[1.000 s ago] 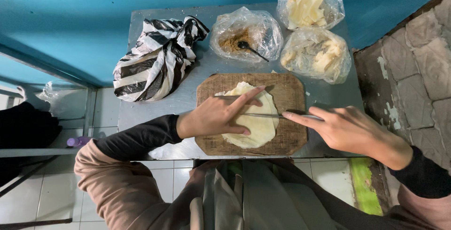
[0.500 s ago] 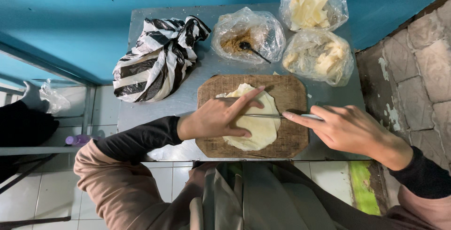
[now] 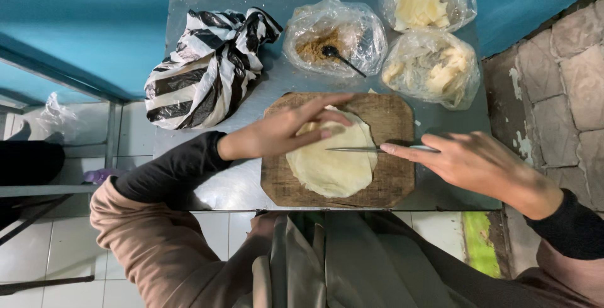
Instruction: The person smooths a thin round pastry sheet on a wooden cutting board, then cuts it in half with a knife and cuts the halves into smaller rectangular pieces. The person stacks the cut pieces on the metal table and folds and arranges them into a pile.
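Observation:
A round pale sheet of dough (image 3: pixel 333 166) lies on a brown wooden cutting board (image 3: pixel 396 185). My left hand (image 3: pixel 286 128) rests flat on the dough's upper left part, fingers spread toward the right. My right hand (image 3: pixel 475 163) grips a knife (image 3: pixel 355 149) by the handle, index finger along its spine. The thin blade lies across the dough, pointing left toward my left fingertips.
The board sits on a small grey metal table (image 3: pixel 214 182). Behind it stand a black-and-white striped bag (image 3: pixel 201 72), a clear bag of brown filling with a spoon (image 3: pixel 333 44), and two clear bags of pale dough pieces (image 3: pixel 431 69). A stone wall (image 3: pixel 553 75) is to the right.
The knife blade has slid a little lower across the dough. My left hand stays pressed on the sheet with its fingers shifted slightly.

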Available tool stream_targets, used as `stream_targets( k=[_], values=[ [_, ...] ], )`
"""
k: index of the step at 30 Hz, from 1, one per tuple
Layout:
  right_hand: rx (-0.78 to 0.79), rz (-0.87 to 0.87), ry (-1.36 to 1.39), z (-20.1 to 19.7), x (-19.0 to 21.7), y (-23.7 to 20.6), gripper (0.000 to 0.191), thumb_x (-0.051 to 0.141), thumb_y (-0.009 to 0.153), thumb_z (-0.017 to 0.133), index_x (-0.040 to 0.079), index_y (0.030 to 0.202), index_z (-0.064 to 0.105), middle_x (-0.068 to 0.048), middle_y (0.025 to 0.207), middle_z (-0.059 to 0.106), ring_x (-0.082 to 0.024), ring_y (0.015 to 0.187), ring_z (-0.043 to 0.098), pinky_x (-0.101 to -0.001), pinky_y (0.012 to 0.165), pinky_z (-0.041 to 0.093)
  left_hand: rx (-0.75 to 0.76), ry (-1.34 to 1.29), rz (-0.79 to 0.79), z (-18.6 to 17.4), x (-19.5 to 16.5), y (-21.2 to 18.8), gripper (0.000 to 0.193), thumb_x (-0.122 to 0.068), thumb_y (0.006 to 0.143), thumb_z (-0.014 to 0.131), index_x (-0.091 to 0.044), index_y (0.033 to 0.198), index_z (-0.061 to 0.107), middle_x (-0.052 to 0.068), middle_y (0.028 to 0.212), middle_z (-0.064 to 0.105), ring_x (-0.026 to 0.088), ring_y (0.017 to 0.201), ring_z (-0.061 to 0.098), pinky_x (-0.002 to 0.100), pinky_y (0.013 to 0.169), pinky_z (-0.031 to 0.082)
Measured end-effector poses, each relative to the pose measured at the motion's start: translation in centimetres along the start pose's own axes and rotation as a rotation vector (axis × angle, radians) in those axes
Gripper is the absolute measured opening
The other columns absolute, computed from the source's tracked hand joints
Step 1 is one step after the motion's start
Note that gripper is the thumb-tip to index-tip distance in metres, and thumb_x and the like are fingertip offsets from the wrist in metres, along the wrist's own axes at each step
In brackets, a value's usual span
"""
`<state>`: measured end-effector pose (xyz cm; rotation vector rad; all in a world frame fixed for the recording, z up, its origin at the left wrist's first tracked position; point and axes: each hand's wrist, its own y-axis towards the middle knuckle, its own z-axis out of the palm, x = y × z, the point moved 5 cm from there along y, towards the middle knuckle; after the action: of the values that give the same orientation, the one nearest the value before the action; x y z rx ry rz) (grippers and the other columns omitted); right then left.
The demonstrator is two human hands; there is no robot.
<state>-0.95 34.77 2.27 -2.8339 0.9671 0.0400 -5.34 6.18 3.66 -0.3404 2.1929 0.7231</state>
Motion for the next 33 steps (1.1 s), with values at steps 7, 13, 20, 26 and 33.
stream_targets(
  k=[7, 13, 20, 26, 33],
  values=[
    [0.055, -0.012, -0.024, 1.7, -0.6, 0.4, 0.094, -0.004, 0.084, 0.049, 0.041, 0.165, 0.033, -0.015, 0.119, 0.07, -0.01, 0.036, 0.048, -0.0237, 0.029, 0.048, -0.011, 0.489, -0.08, 1.9, -1.6, 0.5, 0.053, -0.047, 0.093, 0.071, -0.01, 0.131, 0.066, 0.008, 0.125, 0.072, 0.027, 0.096, 0.073, 0.037, 0.076, 0.058],
    [-0.261, -0.112, -0.127, 0.6, 0.1, 0.2, 0.091, 0.0, 0.074, 0.05, 0.024, 0.16, 0.03, -0.012, 0.099, 0.07, -0.019, 0.057, 0.061, -0.0316, 0.043, 0.051, -0.074, 0.672, -0.022, 3.4, -1.5, 0.6, 0.052, -0.05, 0.09, 0.072, -0.006, 0.118, 0.07, 0.006, 0.118, 0.071, 0.023, 0.106, 0.071, 0.035, 0.074, 0.059],
    [-0.196, -0.14, -0.368, 1.1, 0.3, 1.5, 0.086, -0.002, 0.086, 0.055, 0.034, 0.162, 0.036, 0.006, 0.071, 0.058, -0.007, 0.04, 0.044, -0.0241, 0.034, 0.043, -0.089, 0.709, -0.037, 3.8, -0.3, 0.7, 0.045, -0.05, 0.089, 0.074, -0.01, 0.109, 0.073, 0.001, 0.108, 0.068, 0.018, 0.103, 0.068, 0.033, 0.061, 0.056],
    [-0.204, -0.089, -0.044, -0.6, -0.5, 1.1, 0.082, 0.003, 0.08, 0.06, 0.036, 0.154, 0.044, 0.002, 0.069, 0.059, -0.009, 0.039, 0.039, -0.0278, 0.033, 0.04, -0.082, 0.665, -0.046, 3.2, 0.0, 1.2, 0.046, -0.051, 0.088, 0.076, -0.01, 0.108, 0.074, 0.0, 0.104, 0.068, 0.016, 0.095, 0.067, 0.032, 0.055, 0.053],
    [-0.23, -0.128, -0.006, -0.4, -0.1, 1.8, 0.08, -0.001, 0.082, 0.058, 0.034, 0.152, 0.046, 0.001, 0.063, 0.051, -0.008, 0.037, 0.039, -0.0275, 0.035, 0.041, -0.087, 0.655, -0.048, 3.0, 0.1, 1.4, 0.044, -0.05, 0.086, 0.077, -0.013, 0.109, 0.075, -0.002, 0.102, 0.068, 0.016, 0.094, 0.067, 0.033, 0.06, 0.055]
  ],
)
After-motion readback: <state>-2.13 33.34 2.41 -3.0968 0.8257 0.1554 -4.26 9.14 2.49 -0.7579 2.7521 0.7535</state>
